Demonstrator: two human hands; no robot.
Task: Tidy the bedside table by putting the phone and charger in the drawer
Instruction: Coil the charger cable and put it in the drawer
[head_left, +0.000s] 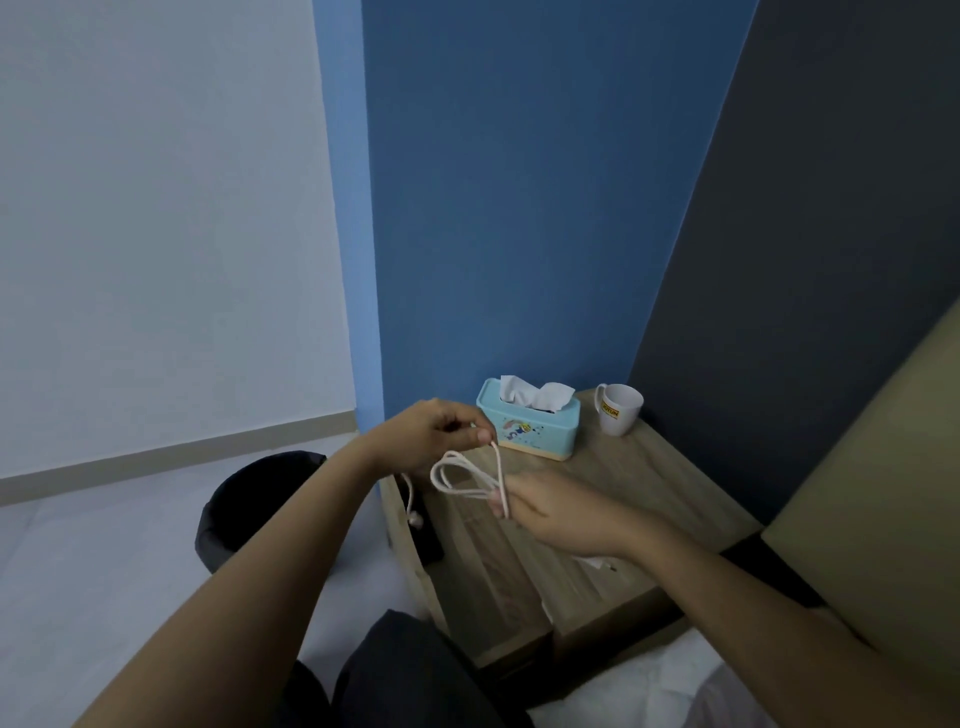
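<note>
Looking down over the wooden bedside table (613, 499), we see both hands raised above its near left part with the pale charger cable (457, 475) strung between them. The left hand (431, 434) has its fingers curled in and pinches one strand of the cable between thumb and forefinger. The right hand (550, 504) is closed around the gathered loops, its fingertips pressing them together. From the left hand a loose end of the cable hangs down past the table's left edge, ending in a small pale plug (414, 518).

Just below that plug we make out something dark (428, 540) at the table's left side; we cannot tell whether it is the phone. We cannot tell from here whether the drawer is open.

At the back of the table stands a turquoise tissue box (530, 428) with white tissue sticking up, and to its right, near the dark wall, a white mug (618, 408) with a yellow label. A black bin (249, 506) sits on the floor left of the table.
</note>
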